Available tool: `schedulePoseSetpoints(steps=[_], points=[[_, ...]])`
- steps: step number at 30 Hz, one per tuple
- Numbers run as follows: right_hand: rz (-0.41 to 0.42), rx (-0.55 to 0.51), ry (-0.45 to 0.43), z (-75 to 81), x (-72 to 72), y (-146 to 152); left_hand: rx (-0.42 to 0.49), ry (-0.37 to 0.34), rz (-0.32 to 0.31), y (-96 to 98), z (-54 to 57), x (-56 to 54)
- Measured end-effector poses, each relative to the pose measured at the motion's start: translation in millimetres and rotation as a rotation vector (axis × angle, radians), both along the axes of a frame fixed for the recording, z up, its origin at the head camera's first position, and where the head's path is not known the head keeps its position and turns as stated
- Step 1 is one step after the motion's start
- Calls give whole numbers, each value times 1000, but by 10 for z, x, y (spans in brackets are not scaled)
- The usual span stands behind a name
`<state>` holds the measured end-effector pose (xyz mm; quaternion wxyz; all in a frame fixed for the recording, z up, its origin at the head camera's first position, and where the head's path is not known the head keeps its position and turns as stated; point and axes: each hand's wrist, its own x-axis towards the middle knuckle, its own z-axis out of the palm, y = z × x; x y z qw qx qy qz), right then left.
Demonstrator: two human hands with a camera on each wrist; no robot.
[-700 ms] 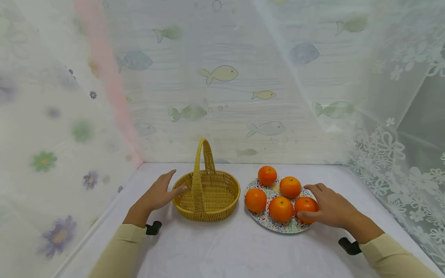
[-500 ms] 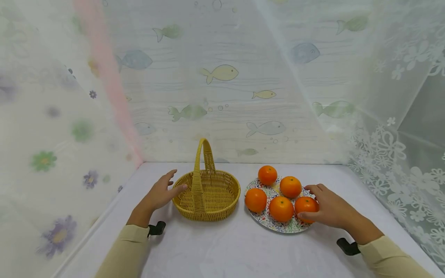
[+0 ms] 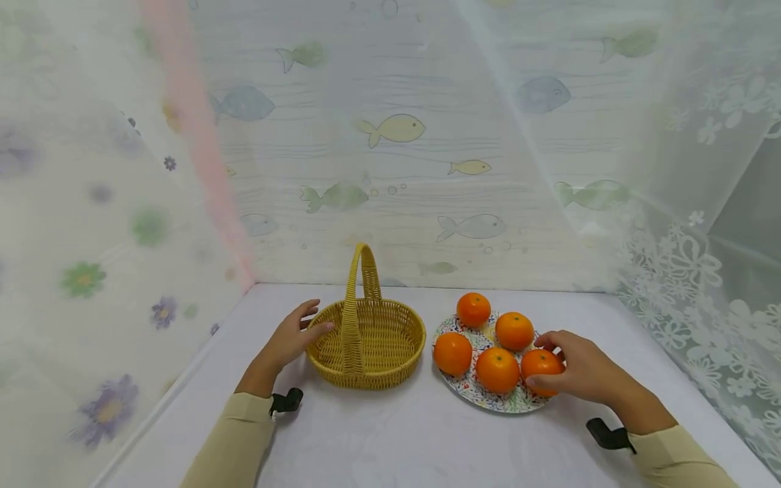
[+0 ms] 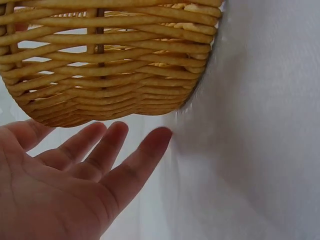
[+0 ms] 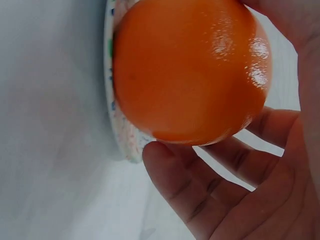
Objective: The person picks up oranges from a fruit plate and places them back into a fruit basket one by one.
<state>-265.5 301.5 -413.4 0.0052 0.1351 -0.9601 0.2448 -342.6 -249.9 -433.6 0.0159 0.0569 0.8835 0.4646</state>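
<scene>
My left hand [image 3: 288, 344] is beside the left end of a yellow wicker basket [image 3: 390, 369], its thumb over the rim. In the left wrist view, its fingers [image 4: 135, 170] extend loosely near the woven wall, without gripping it. My right hand [image 3: 582, 369] holds the rightmost orange [image 3: 542, 370], thumb in front and fingers curled behind. The right wrist view shows fingers [image 5: 172, 172] against the side of this orange, which still sits on a patterned plate [image 3: 464, 388]. Several other oranges share the plate, among them a front one [image 3: 497, 370] close beside the held one.
The basket's tall arched handle [image 3: 350, 318] rises over its middle; no fruit shows inside. A white cloth [image 3: 378, 440] covers the table. Curtains with fish prints [image 3: 396, 129] hang behind, and lace fabric [image 3: 677, 271] hangs at the right.
My right fingers and thumb have closed in round the rightmost orange. My left hand has shifted slightly right along with the view, staying beside the basket.
</scene>
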Motion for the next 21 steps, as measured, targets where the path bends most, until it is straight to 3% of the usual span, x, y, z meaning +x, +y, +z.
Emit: schedulePoseSetpoints(steps=[9, 15, 21], points=[[32, -16, 26, 130, 22, 0, 229, -71, 26, -79, -150, -30], [6, -37, 59, 258, 11, 35, 353, -112, 28, -143, -250, -33], [-12, -73, 116, 398, -39, 17, 392, -110, -11, -187, -254, -46]])
